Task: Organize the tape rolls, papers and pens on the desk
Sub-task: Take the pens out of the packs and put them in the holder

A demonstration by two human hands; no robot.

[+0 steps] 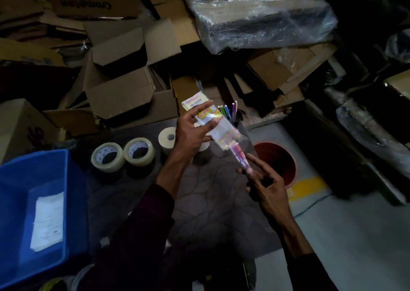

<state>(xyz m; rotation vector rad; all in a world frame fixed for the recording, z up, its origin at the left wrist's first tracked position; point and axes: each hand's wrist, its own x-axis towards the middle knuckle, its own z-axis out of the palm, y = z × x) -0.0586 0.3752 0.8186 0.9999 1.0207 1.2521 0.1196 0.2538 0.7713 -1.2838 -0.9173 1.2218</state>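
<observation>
The person holds a clear plastic packet [221,128] with colourful printing above the middle of the counter [213,202], tilted so that its sealed top points toward the far edge and its open end toward the right edge. The left hand [192,133] grasps the packet from the left, thumb across its front and fingers curled behind it. A bundle of pens [240,160] sticks out of the packet's lower end. The right hand [264,184] pinches the tip of that bundle between thumb and curled fingers, while its index finger lies straight alongside the pens.

On the counter near its far left corner stand two clear tape rolls [107,156] [139,151], touching each other and tipped so that their cores face the camera. Just beside them toward the right lies a cream tape roll [166,139], partly hidden by the left hand. At the far right corner a dark pen cup [235,120] holds several upright coloured pens [228,111], close behind the packet.

A blue bin [13,179] sits at the counter's left edge with a stack of white papers [47,219] lying flat inside it. Beyond the right edge, a reddish-brown bucket [280,157] stands on the floor. Open cardboard boxes [119,91] are piled past the far edge, and a plastic-wrapped bundle [261,17] rests on top of more cardboard further back.
</observation>
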